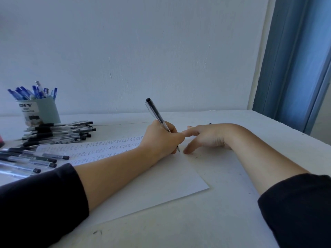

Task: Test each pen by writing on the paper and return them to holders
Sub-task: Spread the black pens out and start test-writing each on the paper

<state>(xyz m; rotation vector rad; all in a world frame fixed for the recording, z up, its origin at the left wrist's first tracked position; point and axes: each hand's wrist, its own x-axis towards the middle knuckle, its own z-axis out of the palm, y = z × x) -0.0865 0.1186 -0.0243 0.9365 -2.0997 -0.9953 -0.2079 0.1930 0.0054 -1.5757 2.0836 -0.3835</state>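
My left hand [162, 138] grips a clear pen with a black cap end [155, 111], its tip touching the right edge of the white paper [152, 187]. Rows of small written marks cover the paper's far part. My right hand [206, 136] rests flat beside the pen tip, fingers spread and pressing on the paper's edge and the table. A pale holder [42, 111] labelled DIY stands at the far left with several blue pens in it. A pile of black pens [59, 131] lies in front of it.
More black pens [30, 161] lie loose at the left edge of the white table [232, 203]. A red object [1, 140] peeks in at far left. A white wall rises behind, and a blue door frame [293, 68] stands at right.
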